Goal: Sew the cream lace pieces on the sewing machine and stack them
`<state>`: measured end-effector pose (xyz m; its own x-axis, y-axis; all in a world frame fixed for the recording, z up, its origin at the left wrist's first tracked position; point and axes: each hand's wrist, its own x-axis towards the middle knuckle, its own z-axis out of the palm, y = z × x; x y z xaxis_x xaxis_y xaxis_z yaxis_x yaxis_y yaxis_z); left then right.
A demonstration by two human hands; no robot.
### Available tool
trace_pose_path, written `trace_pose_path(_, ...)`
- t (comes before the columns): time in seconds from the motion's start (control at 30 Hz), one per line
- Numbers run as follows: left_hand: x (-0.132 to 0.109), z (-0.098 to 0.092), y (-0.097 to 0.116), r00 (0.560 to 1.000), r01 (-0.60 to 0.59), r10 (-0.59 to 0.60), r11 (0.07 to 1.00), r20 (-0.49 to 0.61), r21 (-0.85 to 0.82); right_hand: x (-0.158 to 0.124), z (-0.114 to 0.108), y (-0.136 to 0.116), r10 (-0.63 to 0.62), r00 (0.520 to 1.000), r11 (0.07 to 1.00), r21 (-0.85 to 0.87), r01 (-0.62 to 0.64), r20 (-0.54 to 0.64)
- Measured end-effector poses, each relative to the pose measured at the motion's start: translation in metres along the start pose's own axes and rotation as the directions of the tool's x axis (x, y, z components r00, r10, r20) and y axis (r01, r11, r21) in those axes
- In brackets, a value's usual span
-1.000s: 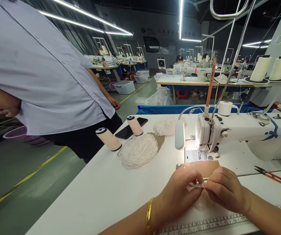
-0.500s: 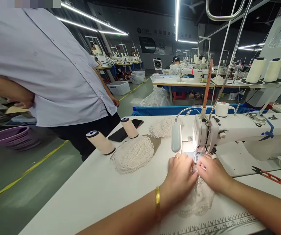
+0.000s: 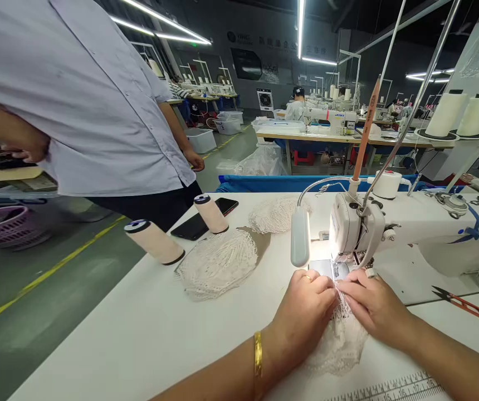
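Sewing hall under strip lights, rows of machines at back. White tabletop [image 3: 160, 323] in foreground; sewing machine [image 3: 398, 220] at right, lamp [image 3: 300, 236] lit just left of needle area.

Lace piece [image 3: 340, 345]: off-white, sheer, on tabletop in front of needle area; upper end gathered between both hands, lower part fanned toward near edge.

Left hand [image 3: 306, 312]: fingers curled, thumb and fingertips pressed together, pinching upper end of lace. Gold bracelet [image 3: 258, 356] on wrist, ring on one finger.

Right hand [image 3: 375, 309]: fingertips pinching same end from right side, just beside left fingertips. Exact contact of each finger: cannot tell, partly hidden.

Left of hands: lace stack [image 3: 218, 264], with second lace pile [image 3: 275, 214] farther back. Near table's left edge: two thread cones [image 3: 155, 241], dark phone [image 3: 198, 223] lying behind.

Right of right hand: red-handled snips [image 3: 460, 302], lying apart from lace. Along near edge: printed ruler [image 3: 406, 387], partly below right forearm.

Beyond left edge: person in pale shirt [image 3: 110, 111], standing; purple basket [image 3: 26, 236] on floor.
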<state>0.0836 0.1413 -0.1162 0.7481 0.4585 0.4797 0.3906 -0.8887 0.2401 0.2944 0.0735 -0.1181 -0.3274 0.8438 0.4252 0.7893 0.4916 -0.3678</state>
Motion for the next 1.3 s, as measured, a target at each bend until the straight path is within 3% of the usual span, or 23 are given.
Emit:
trace_pose_path(0.33,0.002,-0.006,0.003,0.999,0.019,-0.019,1.0,0.029,0.021,0.007,0.002,0.003,-0.013,1.0,0.997,-0.078,0.014,0.006)
trace_pose_path(0.6,0.0,-0.006,0.003,0.995,0.035,-0.037,0.999,0.088,0.029,0.009,0.003,0.008,0.026,0.997,0.989,-0.144,-0.036,-0.074)
trace_pose_path(1.3,0.003,-0.004,0.007,0.996,0.047,-0.054,0.995,0.077,0.09,0.009,0.007,0.018,0.044,0.998,0.984,-0.17,-0.053,-0.053)
